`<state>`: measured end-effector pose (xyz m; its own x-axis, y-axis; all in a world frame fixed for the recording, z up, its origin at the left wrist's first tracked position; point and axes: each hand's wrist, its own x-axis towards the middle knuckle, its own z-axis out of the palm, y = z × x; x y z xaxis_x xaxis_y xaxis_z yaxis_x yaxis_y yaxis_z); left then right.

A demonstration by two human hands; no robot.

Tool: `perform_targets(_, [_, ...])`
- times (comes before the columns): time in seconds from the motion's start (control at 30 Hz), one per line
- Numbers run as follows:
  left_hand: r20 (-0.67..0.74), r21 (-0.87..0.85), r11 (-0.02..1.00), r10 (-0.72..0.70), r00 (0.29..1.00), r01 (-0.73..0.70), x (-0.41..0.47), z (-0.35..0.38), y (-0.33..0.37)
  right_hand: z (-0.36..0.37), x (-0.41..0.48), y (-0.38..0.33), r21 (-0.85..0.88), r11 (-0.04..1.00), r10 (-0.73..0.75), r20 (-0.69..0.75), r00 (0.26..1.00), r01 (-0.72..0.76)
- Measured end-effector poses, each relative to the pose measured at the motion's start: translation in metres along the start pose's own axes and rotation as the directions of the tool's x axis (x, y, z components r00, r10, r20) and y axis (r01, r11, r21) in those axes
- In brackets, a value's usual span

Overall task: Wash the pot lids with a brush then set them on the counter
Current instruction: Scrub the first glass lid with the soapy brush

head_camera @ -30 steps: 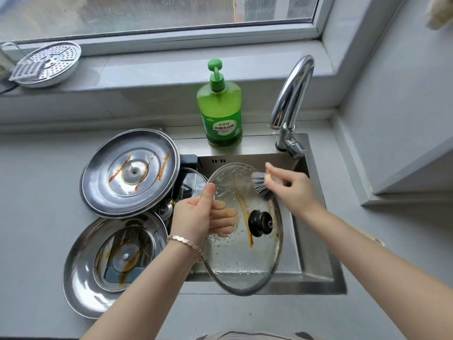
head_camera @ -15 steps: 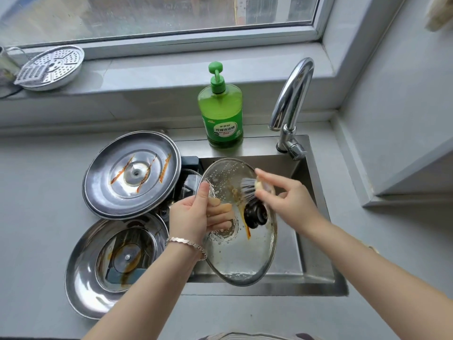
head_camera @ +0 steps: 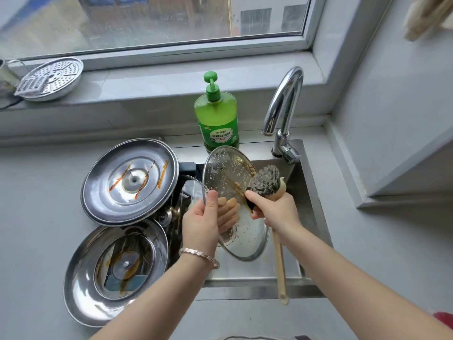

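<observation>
A wet glass pot lid (head_camera: 230,173) with brown streaks is tilted over the sink, its black knob mostly hidden behind my right hand. My left hand (head_camera: 206,219) grips its left rim, thumb on the near face and fingers showing through the glass. My right hand (head_camera: 274,209) holds a long pale-handled brush whose grey bristle head (head_camera: 266,182) rests at the lid's right edge, handle pointing down toward me. Two steel lids lie upside down at the sink's left: one (head_camera: 130,182) further back with orange streaks, one (head_camera: 115,271) nearer with brown residue.
The steel sink (head_camera: 311,212) has a chrome tap (head_camera: 284,114) at its back right and a green dish-soap bottle (head_camera: 217,116) behind it. A perforated steamer plate (head_camera: 54,78) sits on the windowsill at left. Grey counter surrounds the sink; a wall ledge juts in at right.
The glass lid has tipped more upright. My right hand slid down over the knob area, turning the brush so its bristle head points up and its handle hangs down.
</observation>
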<state>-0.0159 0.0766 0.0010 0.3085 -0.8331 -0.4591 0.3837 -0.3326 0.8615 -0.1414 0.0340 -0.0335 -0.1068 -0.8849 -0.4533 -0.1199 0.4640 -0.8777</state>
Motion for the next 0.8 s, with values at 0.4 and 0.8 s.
perform_targets(0.4, [0.145, 0.243, 0.921, -0.344, 0.928, 0.304, 0.019, -0.024, 0.045, -0.023, -0.021, -0.010, -0.476, 0.715, -0.408, 0.311, 0.858, 0.513])
perform_targets(0.8, [-0.089, 0.196, 0.978, -0.051, 0.995, 0.067, 0.007, -0.011, 0.021, -0.009, -0.029, -0.029, -0.709, 0.571, -0.321, 0.270, 0.908, 0.413])
